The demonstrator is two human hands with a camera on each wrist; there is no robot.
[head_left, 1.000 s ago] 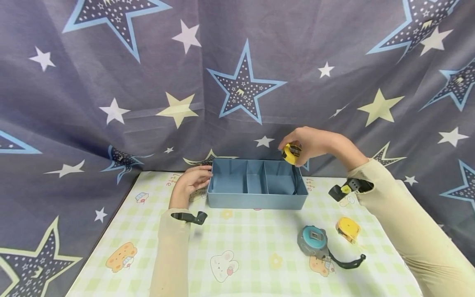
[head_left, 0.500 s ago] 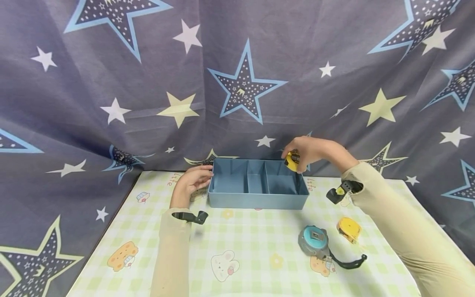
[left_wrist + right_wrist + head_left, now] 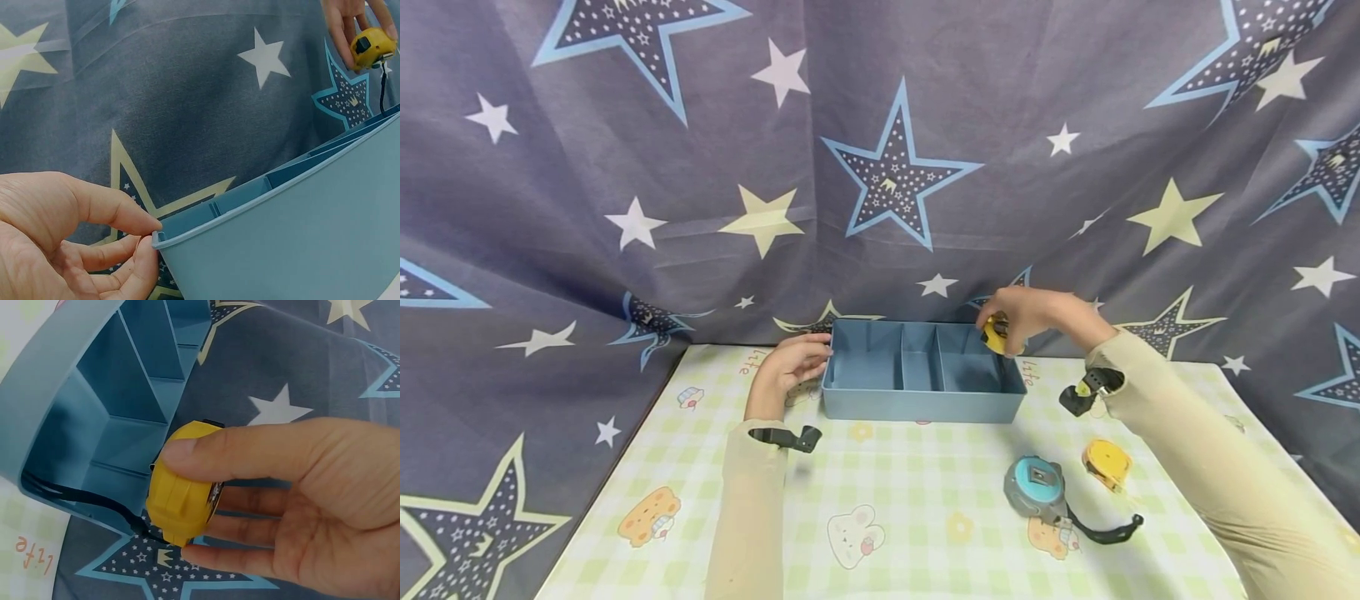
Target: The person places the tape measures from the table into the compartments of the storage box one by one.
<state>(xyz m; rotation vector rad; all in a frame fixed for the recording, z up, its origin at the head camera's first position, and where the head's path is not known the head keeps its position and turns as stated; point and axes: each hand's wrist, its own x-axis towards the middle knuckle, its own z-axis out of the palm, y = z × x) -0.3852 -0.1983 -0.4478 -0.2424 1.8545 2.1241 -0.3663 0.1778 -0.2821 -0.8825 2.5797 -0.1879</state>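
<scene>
My right hand grips a yellow and black tape measure between thumb and fingers, over the back right corner of a blue divided box. From the tape measure a black wrist strap hangs into the box's right compartment. My left hand pinches the box's left rim between thumb and fingers. A teal and grey tape measure with a black strap lies on the table in front of the box, to the right. Beside it lies a second yellow tape measure.
The box has three compartments, split by two dividers. A green-checked cloth with cartoon prints covers the table. Close behind the box hangs a dark curtain with stars.
My right hand has lowered with the yellow tape measure toward the box's back right corner, and the strap has sunk into the right compartment. The left hand stays at the left rim.
</scene>
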